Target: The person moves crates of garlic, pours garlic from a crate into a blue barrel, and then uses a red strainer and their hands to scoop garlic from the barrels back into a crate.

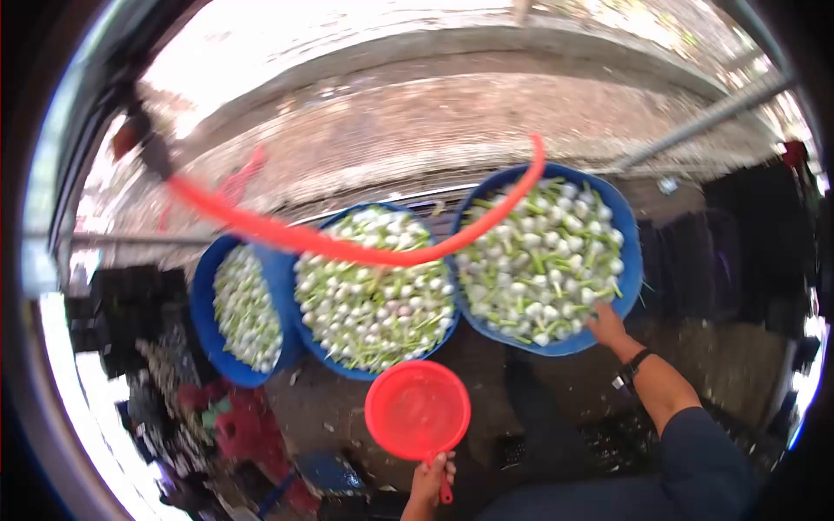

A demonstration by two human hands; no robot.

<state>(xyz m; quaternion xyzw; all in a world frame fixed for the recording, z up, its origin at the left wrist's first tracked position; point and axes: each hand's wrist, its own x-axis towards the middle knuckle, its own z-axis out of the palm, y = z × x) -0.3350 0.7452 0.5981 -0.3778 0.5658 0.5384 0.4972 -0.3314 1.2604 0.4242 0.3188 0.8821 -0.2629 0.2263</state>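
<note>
My left hand (430, 479) is wrapped around the handle of a red plastic dipper (418, 408). The dipper's round bowl is held in front of the middle blue tub (334, 363). At the near right rim of the right blue tub (632, 252) is my right hand (607, 325), which appears to grip the rim; its fingers are partly hidden. White bulbs with green stems (543, 260) fill this tub. More such bulbs (373, 304) fill the middle tub.
A red hose (347, 252) arcs in front of the tubs. On the left stands another blue tub (204, 300) of bulbs. Dark crates (143, 304) are stacked at left, dark stacks (756, 243) at right. A metal pole (708, 122) slants at upper right.
</note>
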